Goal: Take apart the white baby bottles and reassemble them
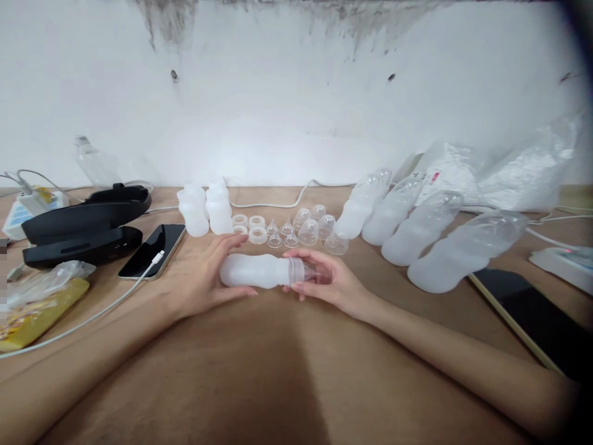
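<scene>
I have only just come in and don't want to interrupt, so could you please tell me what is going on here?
A person holds a white bottle on its side above the table. The right hand grips its collar and teat end, while the left hand is cupped loosely around the base. Beyond are white bottles, loose rings, teats and clear caps; capped bottles are to the right.

No words or numbers are legible. Marks on the yellow packet (53, 314), lower left, and plastic bag (451, 167), upper right, are blurred.
</scene>
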Tool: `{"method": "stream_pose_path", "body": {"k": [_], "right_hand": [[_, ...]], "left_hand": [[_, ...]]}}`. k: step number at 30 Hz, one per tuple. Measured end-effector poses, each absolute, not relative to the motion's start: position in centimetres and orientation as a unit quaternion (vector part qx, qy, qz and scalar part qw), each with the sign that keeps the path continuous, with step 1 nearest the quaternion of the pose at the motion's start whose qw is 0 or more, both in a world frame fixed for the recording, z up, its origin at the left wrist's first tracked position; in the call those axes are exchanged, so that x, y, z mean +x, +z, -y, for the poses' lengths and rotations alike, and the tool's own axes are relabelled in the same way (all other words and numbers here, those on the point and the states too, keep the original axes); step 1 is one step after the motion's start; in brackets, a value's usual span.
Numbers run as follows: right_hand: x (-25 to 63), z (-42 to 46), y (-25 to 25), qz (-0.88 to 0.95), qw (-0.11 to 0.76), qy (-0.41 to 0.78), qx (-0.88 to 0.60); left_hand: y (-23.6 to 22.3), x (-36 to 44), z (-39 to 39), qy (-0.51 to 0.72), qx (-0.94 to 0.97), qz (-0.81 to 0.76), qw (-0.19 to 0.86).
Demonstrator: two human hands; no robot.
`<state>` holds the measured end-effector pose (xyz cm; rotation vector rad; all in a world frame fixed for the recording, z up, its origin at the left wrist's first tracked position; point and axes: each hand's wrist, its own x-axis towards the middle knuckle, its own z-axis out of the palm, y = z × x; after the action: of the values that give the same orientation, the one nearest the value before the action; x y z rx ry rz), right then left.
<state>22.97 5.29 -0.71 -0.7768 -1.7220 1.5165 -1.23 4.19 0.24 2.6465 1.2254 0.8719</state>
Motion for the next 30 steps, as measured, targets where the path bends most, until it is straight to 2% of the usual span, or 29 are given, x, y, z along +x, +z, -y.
{"method": "stream_pose_path", "body": {"k": [6, 12, 14, 17, 21, 24, 27, 30], "right_hand": [[22.8, -5.1, -0.8, 0.681, 0.328, 0.562, -0.335], [22.7, -5.3, -1.2, 0.675, 0.326, 0.588, -0.303], [22.8, -5.3, -1.1, 0.665, 0.324, 0.609, -0.285], [22.9, -5.4, -0.8, 0.662, 0.339, 0.607, -0.28], [23.0, -5.4, -0.6, 0.663, 0.359, 0.59, -0.288], [23.2, -5.6, -0.6, 0.67, 0.369, 0.568, -0.304], [23.4, -5.7, -0.8, 0.674, 0.371, 0.553, -0.32], [23.5, -5.7, -0.8, 0.676, 0.372, 0.551, -0.319]], "left_hand": [[0.3, -0.9, -4.0, 0.2, 0.883, -0.413, 0.095], [0.5, -0.5, -3.1, 0.232, 0.888, -0.384, -0.098], [0.6, -0.5, -3.0, 0.246, 0.896, -0.351, -0.115], [0.8, -0.5, -2.9, 0.276, 0.901, -0.333, -0.037], [1.1, -0.6, -3.4, 0.337, 0.853, -0.387, 0.099], [1.2, -0.9, -3.8, 0.306, 0.832, -0.433, 0.161], [0.9, -1.4, -4.2, 0.271, 0.854, -0.418, 0.15], [0.5, -1.6, -4.3, 0.306, 0.883, -0.349, 0.066]]}}
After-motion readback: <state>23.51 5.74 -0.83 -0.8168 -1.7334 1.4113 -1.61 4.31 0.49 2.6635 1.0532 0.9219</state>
